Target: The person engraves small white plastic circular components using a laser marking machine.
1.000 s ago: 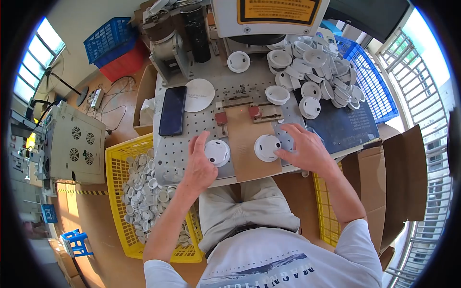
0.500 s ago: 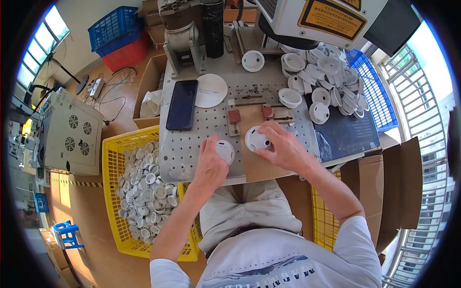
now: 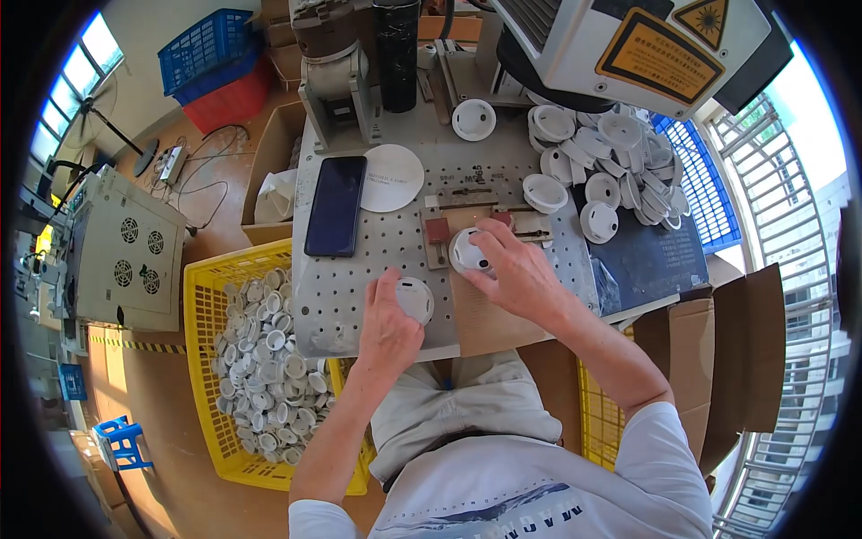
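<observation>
My left hand [image 3: 391, 322] is closed on the edge of a round white plastic lid [image 3: 416, 301], held over the front of the perforated metal table [image 3: 337, 305]. Gripped by its rim in my right hand [image 3: 516, 269] is another white lid [image 3: 467, 252] with small slots and a hole. That lid is over the brown board [image 3: 489, 325], just in front of the fixture with two red blocks, the left red block [image 3: 437, 231] beside it. My right fingers partly cover the right red block [image 3: 501, 218].
A heap of white lids [image 3: 620, 166] lies at the right, with a single lid [image 3: 473, 119] at the back. A phone [image 3: 336, 207] and white disc [image 3: 391, 178] lie on the left. A yellow basket [image 3: 205, 359] holds many lids. A machine head [image 3: 620, 45] overhangs the back right.
My right hand has moved its lid forward and slightly left, toward the red blocks. My left hand has shifted slightly left and nearer my body, still holding its lid.
</observation>
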The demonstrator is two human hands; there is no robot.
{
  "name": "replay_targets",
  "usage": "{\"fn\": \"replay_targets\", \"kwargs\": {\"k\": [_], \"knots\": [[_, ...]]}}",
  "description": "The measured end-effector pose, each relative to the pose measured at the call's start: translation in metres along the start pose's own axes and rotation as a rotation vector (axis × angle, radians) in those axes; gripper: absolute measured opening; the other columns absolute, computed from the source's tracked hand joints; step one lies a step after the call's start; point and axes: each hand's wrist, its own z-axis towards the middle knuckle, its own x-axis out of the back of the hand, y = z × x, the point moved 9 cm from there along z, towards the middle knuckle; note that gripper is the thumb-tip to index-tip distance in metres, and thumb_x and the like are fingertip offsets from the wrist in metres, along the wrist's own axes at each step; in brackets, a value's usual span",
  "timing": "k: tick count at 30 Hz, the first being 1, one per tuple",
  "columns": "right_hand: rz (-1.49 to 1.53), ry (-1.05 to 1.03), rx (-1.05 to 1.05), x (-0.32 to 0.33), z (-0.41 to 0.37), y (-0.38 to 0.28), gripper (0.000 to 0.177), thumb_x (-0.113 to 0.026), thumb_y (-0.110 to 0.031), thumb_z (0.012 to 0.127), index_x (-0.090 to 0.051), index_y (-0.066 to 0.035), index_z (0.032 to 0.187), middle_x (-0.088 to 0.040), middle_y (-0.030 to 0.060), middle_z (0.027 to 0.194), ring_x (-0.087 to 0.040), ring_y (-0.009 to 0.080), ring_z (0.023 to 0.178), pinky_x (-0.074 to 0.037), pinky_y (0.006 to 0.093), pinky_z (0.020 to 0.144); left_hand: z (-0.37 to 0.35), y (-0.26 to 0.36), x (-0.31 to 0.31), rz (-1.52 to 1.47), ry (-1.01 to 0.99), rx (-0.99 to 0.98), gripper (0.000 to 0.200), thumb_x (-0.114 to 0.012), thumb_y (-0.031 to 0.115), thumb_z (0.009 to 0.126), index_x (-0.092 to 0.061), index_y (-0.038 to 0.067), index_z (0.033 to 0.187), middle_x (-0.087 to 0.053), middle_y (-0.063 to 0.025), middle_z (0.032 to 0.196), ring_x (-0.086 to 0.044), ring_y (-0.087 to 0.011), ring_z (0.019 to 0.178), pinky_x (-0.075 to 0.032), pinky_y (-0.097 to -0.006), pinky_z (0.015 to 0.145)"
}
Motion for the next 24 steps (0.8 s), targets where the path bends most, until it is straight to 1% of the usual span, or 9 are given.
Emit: {"fn": "replay_targets", "kwargs": {"k": [7,9,13,15,16,18,19,21,24], "knots": [[0.035,0.036,-0.112,-0.009,0.014,0.010,0.036,-0.073,-0.017,0.083,-0.054,-0.003,0.110,-0.055,0.0216,0.127,-0.064,0.0436,0.092,-0.055,0.0474,0.074,0.001,0.000,0.001,0.003,0.000,-0.003,0.023,-0.070,-0.002,0.059,-0.069,-0.007,0.082,-0.046,-0.0284,0.129,-0.048,-0.0461,0.112,-0.044,-0.0475,0.096],[-0.052,0.094,-0.060,-0.010,0.018,0.012,0.038,-0.071,-0.017,0.084,-0.051,0.002,0.110,-0.051,0.0270,0.126,-0.066,0.0449,0.081,-0.057,0.0474,0.067,0.000,0.000,-0.001,0.009,-0.014,0.009,0.022,-0.069,-0.002,0.060,-0.069,-0.007,0.081,-0.046,-0.0285,0.129,-0.047,-0.0462,0.113,-0.043,-0.0471,0.097],[-0.052,0.075,-0.069,-0.013,0.025,0.014,0.038,-0.071,-0.018,0.085,-0.051,0.002,0.110,-0.050,0.0277,0.128,-0.066,0.0456,0.080,-0.057,0.0469,0.065,0.002,0.003,0.003,-0.001,-0.009,-0.020,0.034,-0.066,-0.004,0.059,-0.065,-0.011,0.092,-0.046,-0.0281,0.128,-0.046,-0.0473,0.112,-0.041,-0.0472,0.099],[-0.052,0.112,-0.077,-0.010,0.020,0.011,0.037,-0.071,-0.017,0.085,-0.052,0.001,0.111,-0.050,0.0249,0.129,-0.066,0.0450,0.078,-0.057,0.0470,0.065,-0.003,-0.007,0.031,-0.215,0.256,0.069,0.046,-0.058,-0.004,0.060,-0.056,-0.015,0.104,-0.046,-0.0283,0.124,-0.046,-0.0471,0.111,-0.040,-0.0486,0.100],[-0.039,0.117,-0.068,-0.008,0.017,0.007,0.037,-0.071,-0.017,0.085,-0.052,0.001,0.111,-0.050,0.0249,0.129,-0.066,0.0450,0.078,-0.057,0.0470,0.065,-0.007,-0.011,0.033,-0.199,0.257,0.071,0.046,-0.058,-0.004,0.060,-0.056,-0.015,0.104,-0.046,-0.0283,0.124,-0.046,-0.0471,0.111,-0.040,-0.0486,0.100],[0.076,0.308,-0.101,0.016,-0.002,0.002,0.031,-0.070,-0.013,0.085,-0.055,0.000,0.110,-0.057,0.0190,0.121,-0.066,0.0355,0.068,-0.054,0.0428,0.060,-0.018,-0.017,0.042,-0.285,0.365,0.061,0.054,-0.049,-0.001,0.060,-0.047,-0.018,0.111,-0.047,-0.0289,0.121,-0.046,-0.0461,0.111,-0.038,-0.0498,0.102],[0.081,0.300,-0.098,0.018,-0.012,0.002,0.031,-0.070,-0.013,0.085,-0.055,0.000,0.110,-0.057,0.0190,0.121,-0.066,0.0355,0.068,-0.054,0.0428,0.060,-0.021,-0.018,0.041,-0.281,0.365,0.070,0.054,-0.049,-0.001,0.060,-0.047,-0.018,0.111,-0.047,-0.0289,0.121,-0.046,-0.0461,0.111,-0.038,-0.0498,0.102],[0.201,0.357,-0.234,0.025,-0.036,0.018,0.021,-0.068,-0.008,0.085,-0.059,-0.002,0.104,-0.063,0.0134,0.106,-0.061,0.0236,0.057,-0.050,0.0365,0.054,-0.024,-0.028,0.037,-0.402,0.369,0.188,0.051,-0.047,0.001,0.061,-0.047,-0.019,0.108,-0.047,-0.0297,0.121,-0.046,-0.0454,0.111,-0.037,-0.0502,0.103],[0.237,0.394,-0.310,0.021,-0.064,0.030,0.012,-0.066,-0.005,0.086,-0.062,-0.001,0.097,-0.065,0.0110,0.090,-0.056,0.0166,0.051,-0.046,0.0308,0.051,-0.020,-0.025,0.035,-0.346,0.330,0.167,0.050,-0.048,0.000,0.061,-0.046,-0.020,0.107,-0.046,-0.0298,0.122,-0.046,-0.0463,0.112,-0.036,-0.0502,0.103]]}}
